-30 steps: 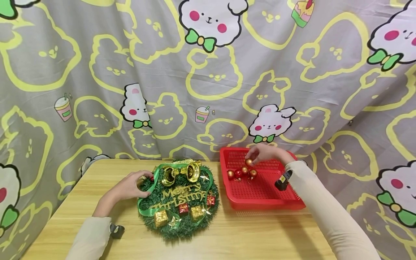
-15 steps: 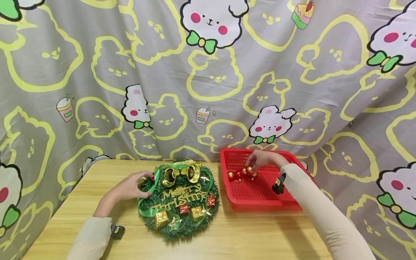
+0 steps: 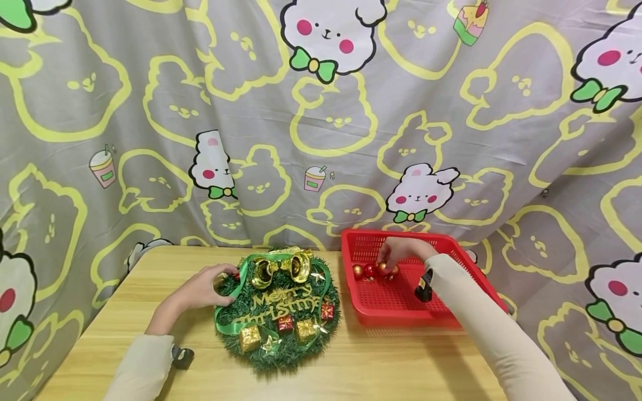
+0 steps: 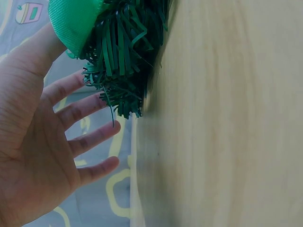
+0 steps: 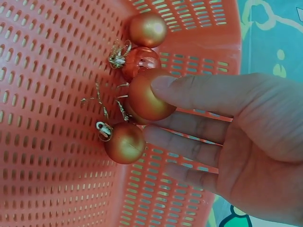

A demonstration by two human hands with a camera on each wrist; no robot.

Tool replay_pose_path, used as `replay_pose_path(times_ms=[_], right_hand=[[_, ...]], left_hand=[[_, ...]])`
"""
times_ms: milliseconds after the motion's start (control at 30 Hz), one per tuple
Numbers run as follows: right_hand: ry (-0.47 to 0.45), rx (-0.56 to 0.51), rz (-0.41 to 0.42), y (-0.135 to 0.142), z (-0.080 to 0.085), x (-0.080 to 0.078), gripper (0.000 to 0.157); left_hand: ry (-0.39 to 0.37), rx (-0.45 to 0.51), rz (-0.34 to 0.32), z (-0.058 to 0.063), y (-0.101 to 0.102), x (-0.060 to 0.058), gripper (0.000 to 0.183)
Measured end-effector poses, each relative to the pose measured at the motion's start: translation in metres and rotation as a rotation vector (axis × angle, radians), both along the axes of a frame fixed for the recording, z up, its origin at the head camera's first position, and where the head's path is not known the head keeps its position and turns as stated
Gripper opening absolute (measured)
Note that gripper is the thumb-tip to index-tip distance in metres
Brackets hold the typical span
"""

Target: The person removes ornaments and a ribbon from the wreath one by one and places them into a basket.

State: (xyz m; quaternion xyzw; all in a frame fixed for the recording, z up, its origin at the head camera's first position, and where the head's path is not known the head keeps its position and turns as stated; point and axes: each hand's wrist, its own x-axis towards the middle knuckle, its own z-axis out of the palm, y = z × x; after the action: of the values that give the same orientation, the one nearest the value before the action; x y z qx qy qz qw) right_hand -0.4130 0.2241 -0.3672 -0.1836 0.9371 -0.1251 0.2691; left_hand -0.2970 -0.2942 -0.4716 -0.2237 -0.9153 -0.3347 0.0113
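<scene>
In the head view, a green Christmas wreath [image 3: 281, 356] with gold bells, a ribbon, small gift boxes and "Merry Christmas" lettering lies on the table. My left hand [image 3: 203, 287] rests at its left edge. In the left wrist view its fingers are spread and fairly straight beside the green tinsel [image 4: 120, 52], and the thumb tip is hidden by the green ribbon [image 4: 75, 23]. Inside the red basket [image 3: 401, 317], my right hand [image 3: 403, 250] pinches a gold Christmas ball [image 5: 149, 101] between thumb and fingers. Around it lie a shiny red ball [image 5: 139, 61] and other gold balls [image 5: 125, 143].
Basket and wreath stand side by side on a light wooden table [image 3: 200, 362], with a narrow gap between them. A patterned curtain [image 3: 271, 111] hangs behind the table and at its sides. The basket walls rise around my right hand.
My right hand has lowered with the gold ball towards the other balls in the basket. My left hand stays at the wreath's edge.
</scene>
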Motion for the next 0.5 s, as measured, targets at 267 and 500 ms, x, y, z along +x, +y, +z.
replay_pose_path(times_ms=[267,500], right_hand=[[0.008,0.050,0.034,-0.007,-0.004,0.000,0.024],[0.017,0.076,0.050,-0.011,-0.008,0.000,0.025]], left_hand=[[-0.002,0.002,-0.003,0.000,0.000,0.000,0.067],[-0.009,-0.003,0.009,0.002,0.001,0.001,0.067]])
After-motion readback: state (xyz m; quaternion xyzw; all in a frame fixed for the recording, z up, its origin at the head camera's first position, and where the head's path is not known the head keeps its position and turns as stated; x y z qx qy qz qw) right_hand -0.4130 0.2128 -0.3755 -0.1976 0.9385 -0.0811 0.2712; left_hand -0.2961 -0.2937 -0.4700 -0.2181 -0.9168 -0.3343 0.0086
